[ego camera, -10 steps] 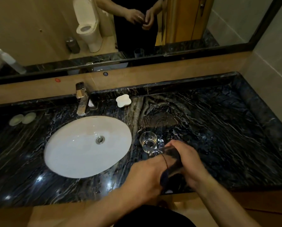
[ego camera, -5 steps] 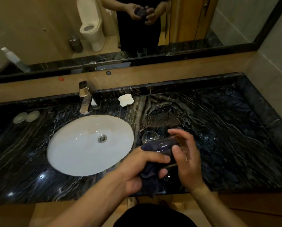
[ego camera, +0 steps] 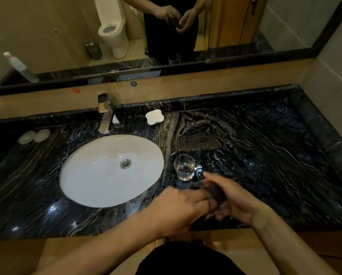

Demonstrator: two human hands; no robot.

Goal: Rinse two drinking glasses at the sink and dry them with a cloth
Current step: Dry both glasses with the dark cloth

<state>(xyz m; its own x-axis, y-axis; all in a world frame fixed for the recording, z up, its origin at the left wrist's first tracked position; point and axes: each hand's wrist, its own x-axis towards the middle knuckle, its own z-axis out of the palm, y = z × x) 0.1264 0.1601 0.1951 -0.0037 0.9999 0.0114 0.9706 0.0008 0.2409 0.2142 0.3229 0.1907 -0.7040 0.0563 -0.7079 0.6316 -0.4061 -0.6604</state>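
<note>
Fingers of my right hand (ego camera: 235, 201) curl round the held glass (ego camera: 218, 197) while my left hand (ego camera: 178, 207) pinches the dark cloth (ego camera: 211, 192) into it
I'd judge this the drying step: both meet at 6 o'clock of the counter (ego camera: 265, 155), the second glass (ego camera: 184, 167) upright at 12 o'clock of my hands, just beside the sink (ego camera: 98, 175). I'd turn the glass steadily and press lightly

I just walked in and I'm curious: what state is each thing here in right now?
Glass on counter: upright, standing alone.
Second glass: held in right hand, blurred.
Dark cloth: pushed against that glass by left hand.
Tap: no water running.
Sink: drain visible, not filled.
</note>
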